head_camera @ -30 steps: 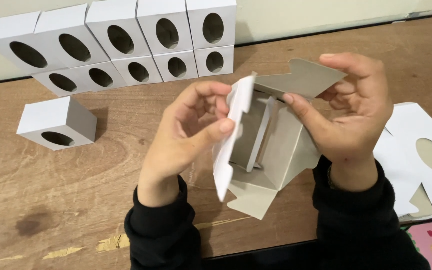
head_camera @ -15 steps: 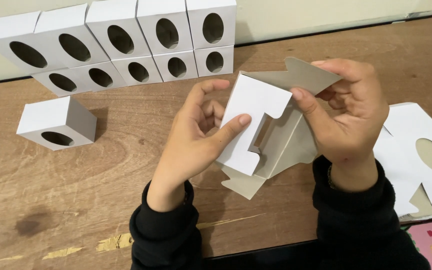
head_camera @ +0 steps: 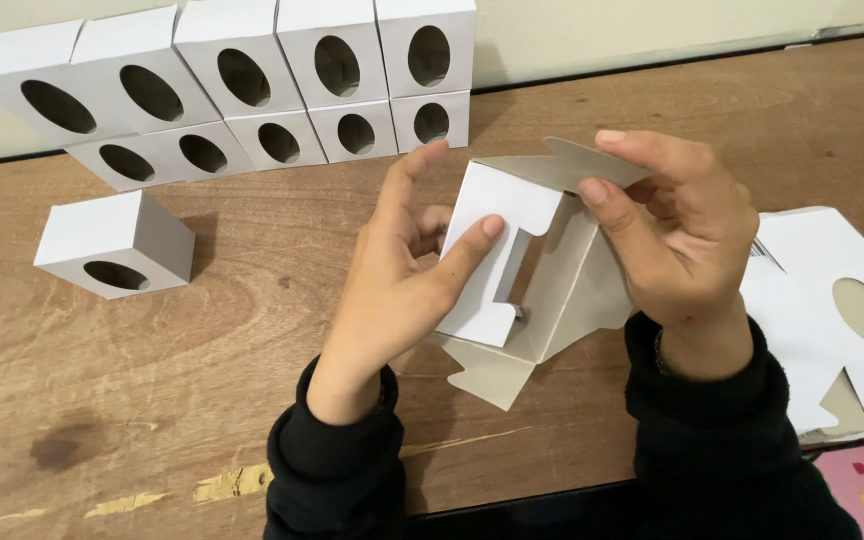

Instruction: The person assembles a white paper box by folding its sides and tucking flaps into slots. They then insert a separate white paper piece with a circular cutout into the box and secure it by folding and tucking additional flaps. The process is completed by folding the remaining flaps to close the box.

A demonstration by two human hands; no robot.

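Both hands grip the half-folded box at frame centre; left fingers should press its notched flap squarely.

Single head-worn view, angled steeply down and forward, close over the wooden table toward the wall.

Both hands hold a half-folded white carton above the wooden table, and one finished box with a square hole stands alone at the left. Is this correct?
Not fully. In the head view the lone box has an oval hole, not a square one. The rest holds: the left hand and right hand hold the half-folded carton above the wooden table.
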